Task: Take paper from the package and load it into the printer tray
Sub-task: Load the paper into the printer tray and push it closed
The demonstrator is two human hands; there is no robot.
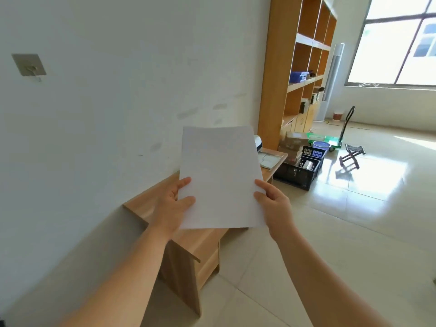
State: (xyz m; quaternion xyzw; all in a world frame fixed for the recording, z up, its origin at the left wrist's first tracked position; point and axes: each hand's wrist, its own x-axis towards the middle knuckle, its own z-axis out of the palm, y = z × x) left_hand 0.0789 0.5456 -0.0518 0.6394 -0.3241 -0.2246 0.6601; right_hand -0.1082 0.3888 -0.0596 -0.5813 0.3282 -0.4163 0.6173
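The left half of the view is filled by a white wall (106, 102), marked with faint smudges and fitted with a small square hook plate (28, 64). The right half is taken up by a floor (354, 220) of pale glossy tiles, on which bright light from a large window (396, 43) is reflected. A tall wooden shelf unit (297, 67) is set against the wall; blue boxes (300, 76) are kept on one of its shelves and books on a lower one. Along the foot of the wall a low wooden counter (151, 204) is seen, its far end reaching the shelf unit. At that far corner a white rounded device is partly hidden, so what it is cannot be told. On the floor beside the counter's far end a black plastic crate (299, 171) is placed, with cardboard boxes (292, 140) behind it. Farther off, a green trolley (330, 139) with a black handle and a small folding stool (351, 155) are standing. A sheaf of white paper (219, 178) is held upright in the air above the counter. It is gripped at its lower left edge by the left hand (174, 206) and at its lower right edge by the right hand (274, 204), thumbs laid on the front.
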